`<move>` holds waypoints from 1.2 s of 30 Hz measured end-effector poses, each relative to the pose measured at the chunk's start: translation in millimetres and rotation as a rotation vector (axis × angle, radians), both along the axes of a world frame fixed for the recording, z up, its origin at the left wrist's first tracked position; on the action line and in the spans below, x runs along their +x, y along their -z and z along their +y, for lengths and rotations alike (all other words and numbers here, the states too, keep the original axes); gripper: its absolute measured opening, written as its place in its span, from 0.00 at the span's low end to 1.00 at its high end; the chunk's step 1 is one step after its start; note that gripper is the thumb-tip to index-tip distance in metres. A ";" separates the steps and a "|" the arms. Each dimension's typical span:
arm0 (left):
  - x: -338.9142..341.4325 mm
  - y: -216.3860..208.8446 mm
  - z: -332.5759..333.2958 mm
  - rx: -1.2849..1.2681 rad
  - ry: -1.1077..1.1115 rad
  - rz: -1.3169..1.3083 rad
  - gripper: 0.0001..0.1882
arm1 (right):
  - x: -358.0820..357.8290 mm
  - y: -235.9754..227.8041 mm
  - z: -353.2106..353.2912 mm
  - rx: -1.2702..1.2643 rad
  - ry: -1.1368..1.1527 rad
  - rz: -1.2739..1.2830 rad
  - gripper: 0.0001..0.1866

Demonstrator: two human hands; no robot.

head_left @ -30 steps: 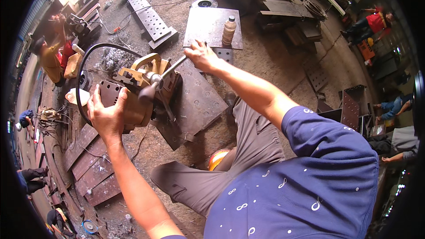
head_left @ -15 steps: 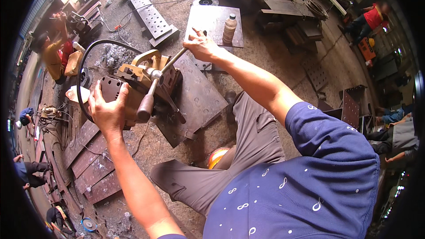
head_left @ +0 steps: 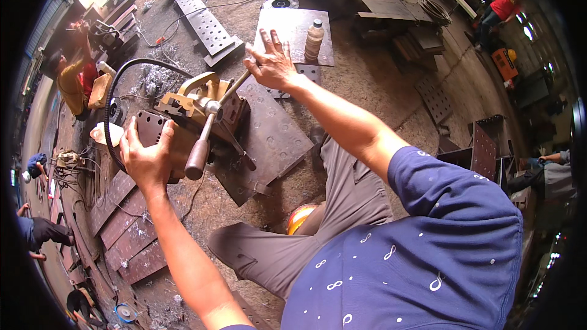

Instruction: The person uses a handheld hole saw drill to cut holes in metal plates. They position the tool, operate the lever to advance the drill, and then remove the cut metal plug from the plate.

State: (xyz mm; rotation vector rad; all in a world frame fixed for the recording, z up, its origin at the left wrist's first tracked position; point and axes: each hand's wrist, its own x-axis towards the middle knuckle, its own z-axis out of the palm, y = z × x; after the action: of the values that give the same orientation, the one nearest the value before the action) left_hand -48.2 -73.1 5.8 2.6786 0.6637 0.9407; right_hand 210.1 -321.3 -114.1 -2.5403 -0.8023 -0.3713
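Note:
A yellow-and-dark magnetic drill (head_left: 199,95) stands on a dark steel plate (head_left: 275,134) in front of me. My left hand (head_left: 147,156) grips the end of its dark housing, thumb on one side and fingers on the other. My right hand (head_left: 272,64) is open, fingers spread, its palm by the upper end of a feed lever (head_left: 235,87); whether it touches the lever is hard to tell. Another feed lever with a brown grip (head_left: 197,160) points toward me. A black corrugated hose (head_left: 111,107) arches over the drill's left side.
Beyond my right hand, a bottle (head_left: 314,41) stands on a pale plate (head_left: 269,21). A perforated steel beam (head_left: 205,21) lies at the far left, near metal shavings (head_left: 160,76). Stacked plates (head_left: 131,232) lie at left. A person in yellow (head_left: 73,85) works nearby.
My right hand has let go of the feed lever and spread its fingers, staying near the lever's end. My left hand stays on the drill housing.

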 end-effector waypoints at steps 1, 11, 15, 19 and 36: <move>-0.8 1.0 2.9 0.006 0.004 -0.001 0.45 | -3.0 2.7 10.2 0.075 0.145 0.009 0.47; -4.5 7.3 10.5 0.014 0.034 -0.006 0.44 | -63.8 -1.3 62.8 1.140 0.271 1.377 0.68; 0.1 1.3 5.1 0.026 0.044 -0.007 0.44 | -55.5 9.9 68.9 1.158 0.213 1.469 0.55; -0.3 2.8 4.5 0.013 0.046 -0.008 0.43 | -55.1 17.2 67.5 1.124 0.150 1.442 0.56; 10.7 5.7 10.5 0.094 0.073 -0.050 0.42 | -45.7 31.4 74.4 1.283 0.092 1.212 0.44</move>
State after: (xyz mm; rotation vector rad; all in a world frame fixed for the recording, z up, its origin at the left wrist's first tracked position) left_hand -37.5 -62.6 0.1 2.7293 0.5194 1.0403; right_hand 164.4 -247.0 -145.5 -1.1581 0.1006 0.4931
